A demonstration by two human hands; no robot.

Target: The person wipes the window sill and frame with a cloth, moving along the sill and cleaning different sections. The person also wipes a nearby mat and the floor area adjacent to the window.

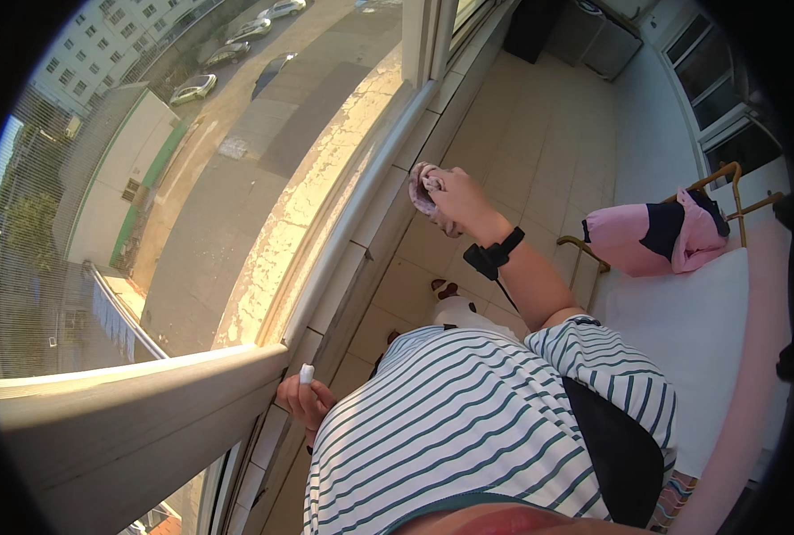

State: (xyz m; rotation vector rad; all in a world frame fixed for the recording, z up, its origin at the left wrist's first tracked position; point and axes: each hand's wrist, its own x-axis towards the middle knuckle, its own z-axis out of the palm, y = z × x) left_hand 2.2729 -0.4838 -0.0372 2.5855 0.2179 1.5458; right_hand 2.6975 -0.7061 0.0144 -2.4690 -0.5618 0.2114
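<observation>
My right hand (pixel 464 205) is stretched out ahead beside the window sill, its fingers closed round a crumpled pinkish-grey cloth (pixel 423 198). The cloth hangs over the tiled ledge side, apart from the glass. A black strap with a small box (pixel 493 253) circles my right wrist. Lower down, my left hand (pixel 303 403) is close to the end of the window sash (pixel 147 401), with curled fingers. A small white thing (pixel 307 374) shows at one of its fingertips; whether it is a wrapping or something pinched cannot be made out.
The window frame (pixel 361 209) runs diagonally beside me, with parked cars and buildings outside. At the right, a pink and black garment (pixel 655 234) hangs by a brown tubular rail (pixel 737 192). A tiled floor (pixel 539 125) leads to a grey appliance (pixel 593 45).
</observation>
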